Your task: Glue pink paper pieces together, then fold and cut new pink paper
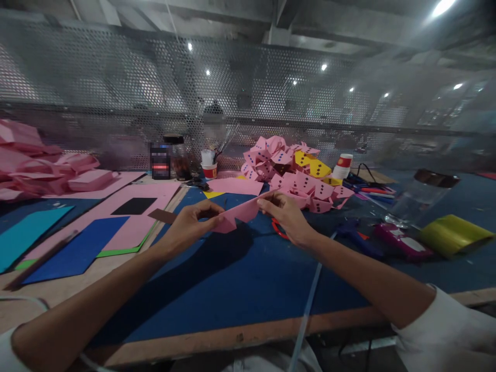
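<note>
A folded pink paper strip with notches along its lower edge is held up above the blue tabletop. Its left end is pinched between the thumb and fingers of my left hand. At the right end, my right hand grips the strip between thumb and fingertips. The strip slants upward to the right. Just behind and to the right of it lies a pile of folded pink papers marked with dark diamonds, with some yellow pieces among them. Beside my right hand, a red ring-shaped handle shows on the table.
Pink, blue and teal sheets lie on the left, near a pink paper heap. On the right are a blue glue gun, a magenta object, a yellow roll and a clear jar. A pale cord crosses the front edge.
</note>
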